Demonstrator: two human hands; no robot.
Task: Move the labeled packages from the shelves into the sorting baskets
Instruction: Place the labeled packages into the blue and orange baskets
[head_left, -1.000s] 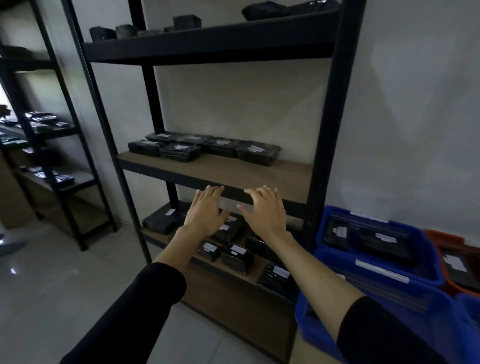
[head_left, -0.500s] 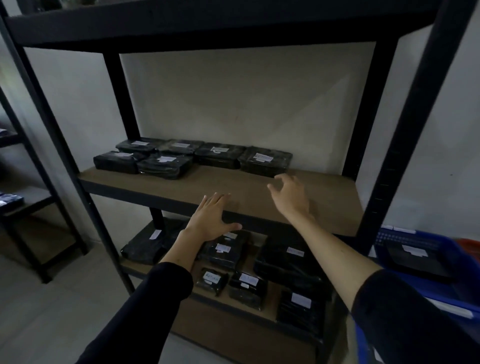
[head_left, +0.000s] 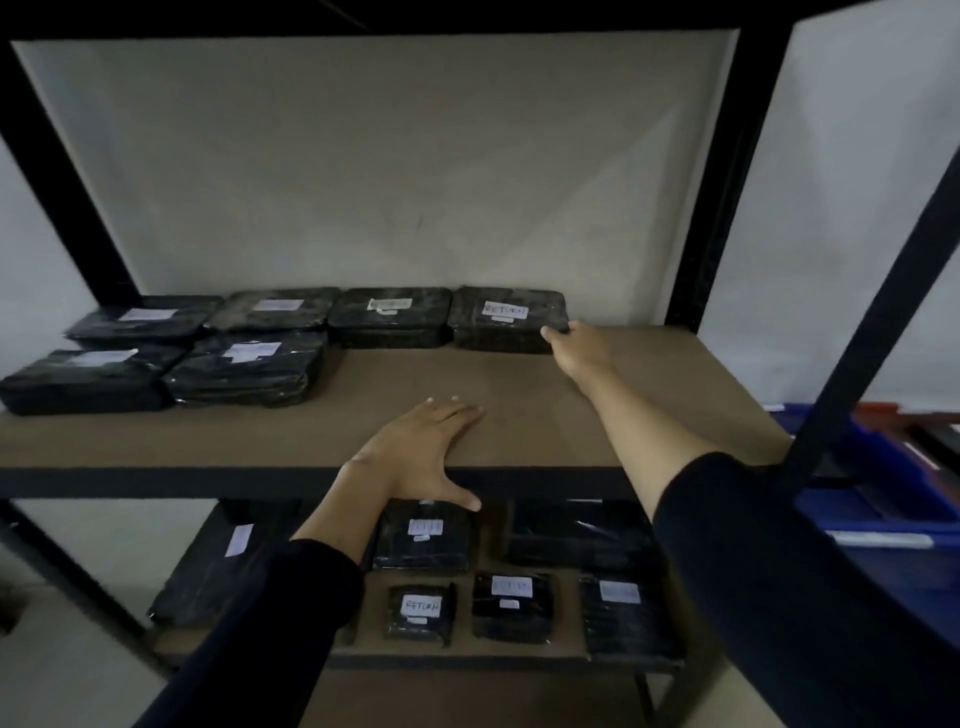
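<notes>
Several black wrapped packages with white labels lie along the back and left of the brown middle shelf (head_left: 519, 415). The rightmost one, the RETURN package (head_left: 501, 319), has my right hand (head_left: 579, 345) closed on its right front corner. My left hand (head_left: 423, 449) rests flat and spread on the shelf's front edge, holding nothing. More labeled packages lie on the lower shelf, among them a small RETURN package (head_left: 422, 610). The blue basket (head_left: 893, 499) stands at the right, behind the rack post.
A black rack post (head_left: 878, 317) slants across the right side between the shelf and the baskets. An orange basket edge (head_left: 906, 410) shows behind the blue one. The upper shelf's underside (head_left: 415, 15) hangs overhead. A pale wall backs the shelf.
My view has closed in on the middle shelf. My right hand reached back and took hold of the RETURN package's corner. My left hand came down flat on the shelf edge.
</notes>
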